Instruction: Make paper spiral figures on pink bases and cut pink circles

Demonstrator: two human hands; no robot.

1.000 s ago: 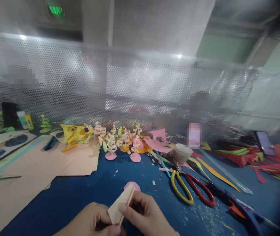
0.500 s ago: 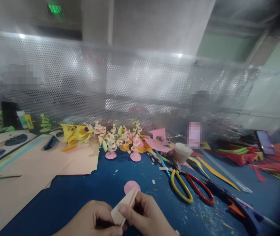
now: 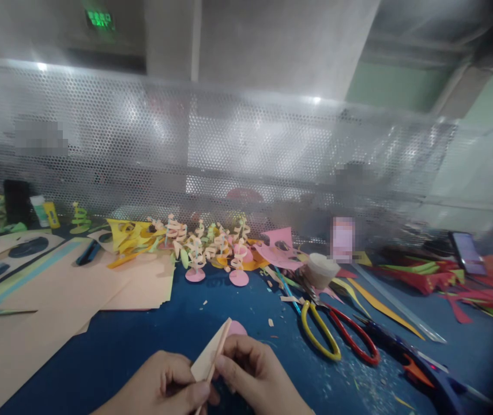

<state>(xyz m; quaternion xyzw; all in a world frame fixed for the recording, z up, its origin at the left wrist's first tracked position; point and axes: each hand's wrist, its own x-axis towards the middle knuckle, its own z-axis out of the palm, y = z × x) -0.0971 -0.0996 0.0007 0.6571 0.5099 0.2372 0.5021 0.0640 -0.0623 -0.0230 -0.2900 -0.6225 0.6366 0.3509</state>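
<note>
Between my two hands, at the bottom centre, a folded piece of pale peach paper [image 3: 209, 356] stands tilted up to the right. My left hand [image 3: 164, 383] pinches its lower end between thumb and fingers. At its right edge, the closed thumb and fingers of my right hand [image 3: 257, 372] grip the paper. A pink paper disc [image 3: 236, 328] lies on the blue table just behind it, partly covered by the paper and my right hand.
Peach sheets [image 3: 68, 288] spread over the left side. Small spiral paper models [image 3: 196, 253] stand at the back centre. To the right lie scissors [image 3: 319, 331], a white cup [image 3: 322, 270], a blue glue gun [image 3: 419, 360] and paper strips [image 3: 384, 308].
The folded paper has shifted slightly left and turned more edge-on. My right thumb has moved off its broad face to the edge, and the paper now covers more of the disc.
</note>
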